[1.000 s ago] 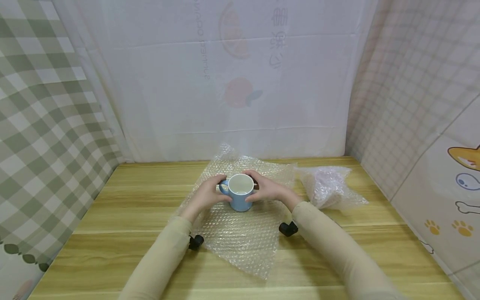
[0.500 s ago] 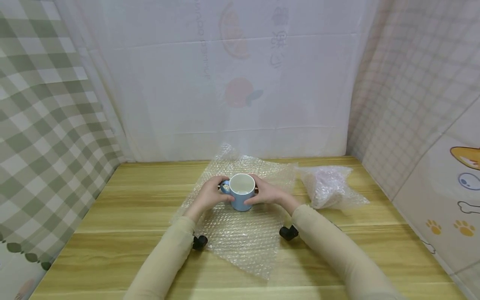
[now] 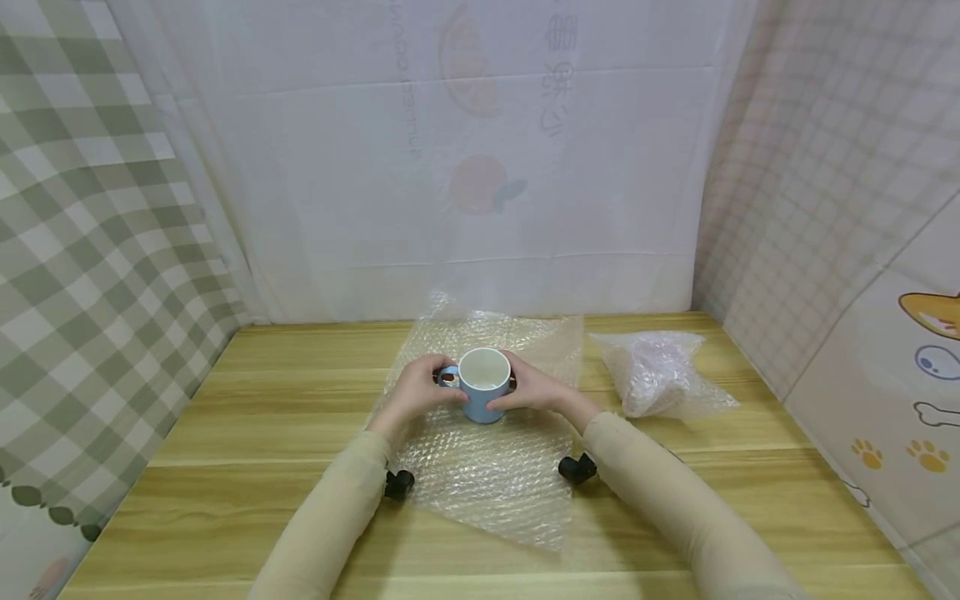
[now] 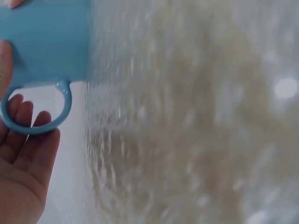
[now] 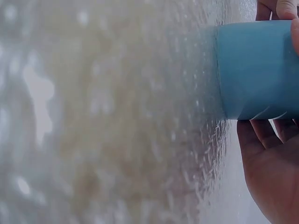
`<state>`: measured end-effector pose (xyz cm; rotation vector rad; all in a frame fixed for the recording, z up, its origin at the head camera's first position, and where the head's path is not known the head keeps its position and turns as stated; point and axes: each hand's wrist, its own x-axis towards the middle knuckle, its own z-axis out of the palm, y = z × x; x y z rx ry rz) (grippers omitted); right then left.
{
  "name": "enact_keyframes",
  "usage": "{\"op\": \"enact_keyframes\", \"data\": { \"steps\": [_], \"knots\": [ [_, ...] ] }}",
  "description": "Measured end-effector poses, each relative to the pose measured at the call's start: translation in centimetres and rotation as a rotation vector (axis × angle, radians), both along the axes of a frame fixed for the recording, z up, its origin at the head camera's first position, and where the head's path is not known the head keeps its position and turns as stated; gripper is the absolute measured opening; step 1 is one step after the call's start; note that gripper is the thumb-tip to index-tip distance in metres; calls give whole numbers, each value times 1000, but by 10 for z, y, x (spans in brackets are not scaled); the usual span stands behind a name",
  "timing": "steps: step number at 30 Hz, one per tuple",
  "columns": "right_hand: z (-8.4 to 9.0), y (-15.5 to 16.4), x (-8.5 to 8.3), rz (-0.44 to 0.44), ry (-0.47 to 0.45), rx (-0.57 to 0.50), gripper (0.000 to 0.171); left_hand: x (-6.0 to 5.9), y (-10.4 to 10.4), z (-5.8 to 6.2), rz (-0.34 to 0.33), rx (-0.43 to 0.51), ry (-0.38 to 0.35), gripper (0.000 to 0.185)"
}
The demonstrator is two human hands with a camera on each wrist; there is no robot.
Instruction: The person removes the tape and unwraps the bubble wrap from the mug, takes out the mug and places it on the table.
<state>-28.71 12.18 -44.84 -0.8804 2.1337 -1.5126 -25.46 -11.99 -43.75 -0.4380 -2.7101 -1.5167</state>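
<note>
A light blue mug (image 3: pixel 485 402) with a white inside stands upright at the middle of a bubble wrap sheet (image 3: pixel 495 492). My left hand (image 3: pixel 417 392) holds it on the handle side, thumb on the mug's wall. In the left wrist view the fingers (image 4: pixel 39 149) lie behind the mug handle (image 4: pixel 68 100). From the other side my right hand (image 3: pixel 534 388) grips the mug's body, thumb in front and fingers reaching round the back. The mug's base (image 5: pixel 224 74) sits right at the wrap's surface in the right wrist view.
A crumpled bundle of bubble wrap (image 3: pixel 660 373) lies at the back right of the wooden table (image 3: pixel 247 467). Cloth hangs behind the table, with a checked curtain (image 3: pixel 97 192) on the left and a printed one (image 3: pixel 862 333) on the right.
The bubble wrap sheet has turned slightly under the mug, its front corner shifting right and its back right corner left. The mug and both hands have moved barely to the right.
</note>
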Motion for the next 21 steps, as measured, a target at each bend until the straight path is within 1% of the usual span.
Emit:
{"op": "enact_keyframes", "data": {
  "steps": [4, 10, 13, 17, 19, 21],
  "knots": [
    [-1, 1, -1, 18, -7, -6, 83, -1, -4, 3, -18, 19, -26, 26],
    [-2, 4, -1, 60, -20, -22, 85, -3, -9, 7, -75, -25, -2, 9],
    [-2, 4, -1, 67, -26, -21, 86, -5, -11, 6, -94, -43, 6, 7],
    [-2, 5, -1, 66, -23, -19, 86, -5, -10, 5, -101, -37, -20, 7],
    [-2, 5, -1, 63, -24, -17, 86, -5, -10, 7, -102, -31, -42, 8],
    [-2, 5, -1, 59, -27, -16, 85, -5, -10, 7, -110, -35, -40, 9]
  ]
}}
